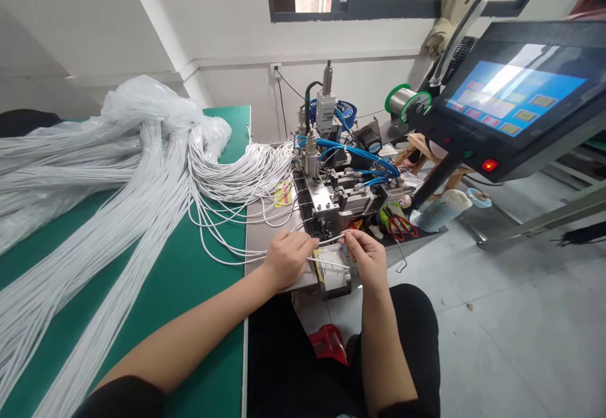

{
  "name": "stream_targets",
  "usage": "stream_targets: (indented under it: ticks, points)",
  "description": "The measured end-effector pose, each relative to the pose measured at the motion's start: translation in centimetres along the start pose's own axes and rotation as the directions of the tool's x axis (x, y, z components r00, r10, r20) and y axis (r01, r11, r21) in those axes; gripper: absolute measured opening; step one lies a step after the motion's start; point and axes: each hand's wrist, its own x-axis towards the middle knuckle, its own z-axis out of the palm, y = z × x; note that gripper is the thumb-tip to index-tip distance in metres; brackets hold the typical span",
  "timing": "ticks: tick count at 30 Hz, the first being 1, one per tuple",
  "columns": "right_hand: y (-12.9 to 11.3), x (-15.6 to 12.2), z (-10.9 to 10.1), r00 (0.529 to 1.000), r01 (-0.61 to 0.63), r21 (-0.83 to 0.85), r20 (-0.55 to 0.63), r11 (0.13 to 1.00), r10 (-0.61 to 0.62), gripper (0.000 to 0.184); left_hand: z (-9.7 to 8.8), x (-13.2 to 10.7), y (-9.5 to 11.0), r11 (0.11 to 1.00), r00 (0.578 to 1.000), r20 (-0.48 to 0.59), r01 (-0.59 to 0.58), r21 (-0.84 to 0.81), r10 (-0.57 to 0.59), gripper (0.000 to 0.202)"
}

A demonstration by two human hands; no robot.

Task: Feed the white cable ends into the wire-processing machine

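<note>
My left hand [288,257] is closed around white cables at the front edge of the machine's metal plate. One white cable [330,239] runs from it to my right hand [364,254], whose thumb and forefinger pinch its end. A second cable end [335,264] sticks out below, past my left hand. Right behind my hands stands a bench machine [326,197] with metal cylinders and blue air hoses. From my left hand, cables lead back to a large bundle of white cables [237,178] lying beside the machine.
Long cable bundles [118,235], partly in clear plastic [146,99], cover much of the green table [189,329]. A control screen [516,99] overhangs at the right. Red-handled scissors [402,228], a plastic bottle [442,209] and a wire spool [407,101] stand near the machine.
</note>
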Motion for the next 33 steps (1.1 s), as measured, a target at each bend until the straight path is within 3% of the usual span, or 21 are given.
stream_targets:
  ticks: [7,12,18,25,33]
  points:
    - [0.2,2.1,-0.7,0.978,-0.074,-0.031,0.194,0.997,0.079,0.029,0.1,0.0,-0.3,0.997,0.99,0.116,0.079,-0.011,-0.078,0.032]
    - [0.1,3.3,-1.4,0.964,0.019,-0.265,0.261,0.964,0.053,0.027,0.0,0.1,-0.3,0.996,0.979,0.185,0.085,-0.01,-0.081,0.052]
    - [0.6,3.6,-1.1,0.964,0.107,-0.403,0.265,0.909,0.004,0.029,0.2,-0.1,-0.3,0.995,0.975,0.198,0.102,0.011,-0.102,0.048]
    - [2.0,4.4,-0.5,0.939,0.084,-0.28,0.344,0.956,0.018,0.031,0.3,0.2,-0.2,0.988,0.944,0.294,0.145,0.046,-0.152,0.053]
    - [3.0,4.4,0.1,0.942,-0.111,-0.105,0.307,0.988,0.138,0.036,-0.2,1.5,0.1,0.989,0.894,0.426,0.099,0.114,-0.139,0.062]
